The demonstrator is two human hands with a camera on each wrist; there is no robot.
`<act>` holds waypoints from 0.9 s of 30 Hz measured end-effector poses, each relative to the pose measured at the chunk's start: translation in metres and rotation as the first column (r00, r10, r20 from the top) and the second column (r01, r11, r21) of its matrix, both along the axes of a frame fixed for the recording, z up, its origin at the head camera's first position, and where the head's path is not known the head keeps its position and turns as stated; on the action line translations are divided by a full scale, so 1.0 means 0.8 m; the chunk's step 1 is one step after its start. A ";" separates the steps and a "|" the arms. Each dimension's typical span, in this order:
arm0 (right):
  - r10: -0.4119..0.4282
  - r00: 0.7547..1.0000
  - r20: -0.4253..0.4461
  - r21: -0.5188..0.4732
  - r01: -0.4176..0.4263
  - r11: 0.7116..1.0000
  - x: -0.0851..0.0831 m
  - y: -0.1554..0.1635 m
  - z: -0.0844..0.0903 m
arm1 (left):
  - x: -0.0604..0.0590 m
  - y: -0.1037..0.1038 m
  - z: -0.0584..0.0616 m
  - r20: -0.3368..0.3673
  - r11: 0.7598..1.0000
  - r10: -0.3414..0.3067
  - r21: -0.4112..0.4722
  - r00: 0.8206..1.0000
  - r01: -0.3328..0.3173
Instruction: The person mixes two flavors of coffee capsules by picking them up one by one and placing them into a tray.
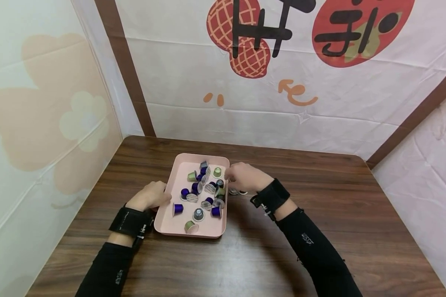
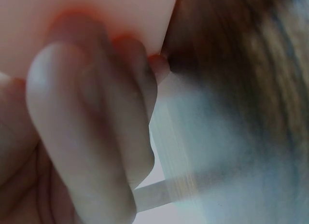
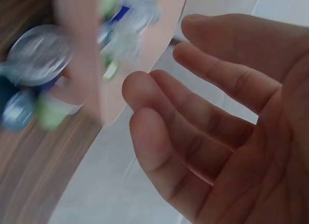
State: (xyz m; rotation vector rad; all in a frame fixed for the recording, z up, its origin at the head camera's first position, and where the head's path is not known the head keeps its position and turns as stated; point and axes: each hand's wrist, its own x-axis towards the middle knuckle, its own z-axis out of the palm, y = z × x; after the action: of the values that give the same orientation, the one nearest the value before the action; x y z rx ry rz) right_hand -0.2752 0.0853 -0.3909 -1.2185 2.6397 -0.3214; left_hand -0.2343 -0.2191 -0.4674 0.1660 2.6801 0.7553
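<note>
A pink tray (image 1: 183,169) holds several coffee capsules, among them a purple capsule (image 1: 177,209), a green capsule (image 1: 191,227) and a grey capsule (image 1: 198,214). My left hand (image 1: 148,196) grips the tray's left side; in the left wrist view its curled fingers (image 2: 87,118) press against the pink surface. At the tray's right rim is my right hand (image 1: 247,175), which partly hides that rim. The right wrist view shows its fingers (image 3: 154,142) loosely bent, with nothing between them.
Several capsules (image 3: 41,55) lie outside the tray on the brown wooden table (image 1: 319,231), just right of the tray and partly under the right hand. A printed white cloth (image 1: 178,119) hangs behind the table, and another cloth (image 1: 29,198) along its left side.
</note>
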 end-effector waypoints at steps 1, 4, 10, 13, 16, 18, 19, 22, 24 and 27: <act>-0.015 1.000 0.008 -0.013 0.015 1.000 -0.002 0.009 -0.002 | 0.000 0.000 0.000 0.000 1.000 -0.001 0.001 1.000 0.001; -0.067 0.997 0.034 -0.040 0.068 0.997 -0.005 0.031 -0.011 | 0.001 0.000 0.000 0.008 1.000 0.010 0.007 1.000 -0.010; -0.144 0.984 0.105 -0.065 0.151 0.986 -0.007 0.059 -0.033 | 0.000 -0.001 0.001 -0.005 1.000 0.008 -0.022 1.000 -0.009; -0.170 0.978 0.124 -0.063 0.179 0.982 -0.007 0.066 -0.044 | 0.000 -0.001 0.000 -0.002 1.000 0.010 -0.021 1.000 -0.010; -0.165 0.978 0.127 -0.071 0.175 0.982 -0.007 0.068 -0.052 | 0.001 0.000 0.000 0.012 1.000 0.020 -0.012 1.000 -0.020; -0.149 0.980 0.130 -0.083 0.161 0.983 -0.007 0.068 -0.057 | 0.002 0.001 0.001 0.017 1.000 0.025 -0.009 1.000 -0.025; -0.142 0.982 0.128 -0.088 0.154 0.984 -0.008 0.067 -0.059 | 0.002 0.001 0.001 0.014 1.000 0.025 -0.012 1.000 -0.025; -0.131 0.984 0.119 -0.085 0.141 0.986 -0.008 0.064 -0.065 | 0.002 0.001 0.002 0.008 1.000 0.020 -0.017 1.000 -0.020; -0.133 0.985 0.111 -0.068 0.141 0.988 -0.009 0.062 -0.068 | 0.002 0.001 0.002 0.005 1.000 0.019 -0.022 1.000 -0.019; -0.147 0.982 0.118 -0.033 0.152 0.988 -0.010 0.059 -0.073 | 0.002 0.000 0.002 0.013 1.000 0.021 -0.019 1.000 -0.021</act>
State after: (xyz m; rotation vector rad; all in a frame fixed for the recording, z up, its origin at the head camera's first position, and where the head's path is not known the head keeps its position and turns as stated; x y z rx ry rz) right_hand -0.2832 0.1322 -0.4490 -0.9836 2.6416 -0.4603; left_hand -0.2330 -0.2190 -0.4661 0.1279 2.6798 0.7350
